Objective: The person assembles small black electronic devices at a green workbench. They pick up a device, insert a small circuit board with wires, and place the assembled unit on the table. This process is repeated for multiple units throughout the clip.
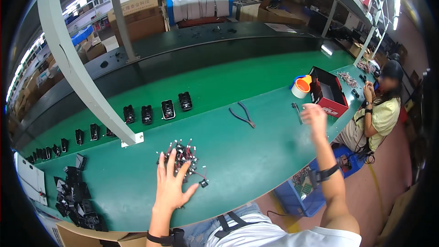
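Note:
My left hand [170, 186] lies with spread fingers over a pile of small black parts with red and black wires [186, 152]. One wired part [204, 183] sits apart beside the thumb. My right hand [315, 118] is raised at the right side of the bench, its fingers smeared by motion, so whether it holds anything does not show. Just left of it lies a thin dark tool with a slim shaft [297, 111]. Beyond the hand stands an open black and red box [336, 106]. Dark-handled cutting pliers [243, 115] rest mid-bench between my hands.
Black housings [146, 114] line the green belt beyond the bench. A white post [91, 82] rises at left, near heaped black plastic parts [75, 196]. An orange-and-white tape roll [302, 86] sits by the box. A co-worker [384, 105] sits at right; a blue bin [297, 199] stands below.

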Demonstrator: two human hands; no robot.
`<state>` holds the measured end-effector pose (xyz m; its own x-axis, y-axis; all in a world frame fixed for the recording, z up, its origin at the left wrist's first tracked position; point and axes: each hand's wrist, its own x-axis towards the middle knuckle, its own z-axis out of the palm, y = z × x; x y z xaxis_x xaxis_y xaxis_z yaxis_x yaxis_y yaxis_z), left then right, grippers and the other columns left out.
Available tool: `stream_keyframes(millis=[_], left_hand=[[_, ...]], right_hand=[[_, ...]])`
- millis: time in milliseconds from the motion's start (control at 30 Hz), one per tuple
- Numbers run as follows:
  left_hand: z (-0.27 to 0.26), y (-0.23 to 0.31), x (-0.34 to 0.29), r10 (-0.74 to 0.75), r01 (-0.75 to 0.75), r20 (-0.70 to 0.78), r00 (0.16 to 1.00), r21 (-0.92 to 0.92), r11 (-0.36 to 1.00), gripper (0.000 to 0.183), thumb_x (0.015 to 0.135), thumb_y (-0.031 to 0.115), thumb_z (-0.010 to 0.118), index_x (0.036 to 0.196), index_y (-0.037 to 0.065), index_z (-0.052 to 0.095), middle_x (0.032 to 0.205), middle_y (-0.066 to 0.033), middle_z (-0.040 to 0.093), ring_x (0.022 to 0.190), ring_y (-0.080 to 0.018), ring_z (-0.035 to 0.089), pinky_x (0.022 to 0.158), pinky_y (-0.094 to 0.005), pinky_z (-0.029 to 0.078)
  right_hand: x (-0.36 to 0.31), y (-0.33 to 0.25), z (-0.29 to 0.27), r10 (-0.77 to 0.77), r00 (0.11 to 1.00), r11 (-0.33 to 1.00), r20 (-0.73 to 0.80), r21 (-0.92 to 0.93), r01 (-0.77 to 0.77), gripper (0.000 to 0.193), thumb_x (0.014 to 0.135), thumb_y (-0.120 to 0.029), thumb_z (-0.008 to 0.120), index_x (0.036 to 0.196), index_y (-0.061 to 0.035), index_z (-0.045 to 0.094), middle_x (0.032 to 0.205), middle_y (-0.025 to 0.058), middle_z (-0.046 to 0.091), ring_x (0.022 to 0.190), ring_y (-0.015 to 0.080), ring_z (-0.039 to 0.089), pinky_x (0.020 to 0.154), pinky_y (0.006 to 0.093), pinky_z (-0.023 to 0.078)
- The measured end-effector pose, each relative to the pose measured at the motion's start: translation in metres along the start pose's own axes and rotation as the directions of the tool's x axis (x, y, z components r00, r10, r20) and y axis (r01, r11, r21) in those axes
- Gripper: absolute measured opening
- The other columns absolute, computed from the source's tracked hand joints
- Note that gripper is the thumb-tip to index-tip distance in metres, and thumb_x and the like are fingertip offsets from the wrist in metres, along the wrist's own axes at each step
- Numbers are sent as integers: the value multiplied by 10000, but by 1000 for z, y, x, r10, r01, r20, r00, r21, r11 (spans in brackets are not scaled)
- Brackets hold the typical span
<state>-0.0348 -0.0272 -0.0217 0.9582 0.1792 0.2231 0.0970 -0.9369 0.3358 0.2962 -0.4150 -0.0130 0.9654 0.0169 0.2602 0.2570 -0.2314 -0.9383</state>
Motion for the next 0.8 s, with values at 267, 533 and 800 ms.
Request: stream_keyframes(millis=[267,533,800], left_hand=[[-27,-20,-15,-219,186,-477,851,-116,976,435,830,99,608,1255,15,585,1529,-227,386,1453,-479,268,1171,-558,259],[-55,-111,-159,-635,888,-620,460,311,339,732,779,456,712,1398,121,512,1533,-183,371,1415,-489,252,1082,-705,249],[-46,-94,-128,-737,894,-509,445,208,397,616,792,401,725,1287,63,583,1501,-263,358,1439,-550,190,1081,-751,217]], right_hand=[[-198,-101,225,-607,-43,506,794,427,749,667,810,-398,755,1346,-61,544,1403,199,510,1292,376,493,1081,506,404],[-194,-76,289,-704,-107,467,702,570,676,318,826,-228,707,1091,-53,696,1153,140,687,1047,348,651,896,478,527],[-154,-85,248,-503,218,769,836,318,554,217,777,-51,759,993,-41,737,1085,111,690,966,270,658,801,353,550]])
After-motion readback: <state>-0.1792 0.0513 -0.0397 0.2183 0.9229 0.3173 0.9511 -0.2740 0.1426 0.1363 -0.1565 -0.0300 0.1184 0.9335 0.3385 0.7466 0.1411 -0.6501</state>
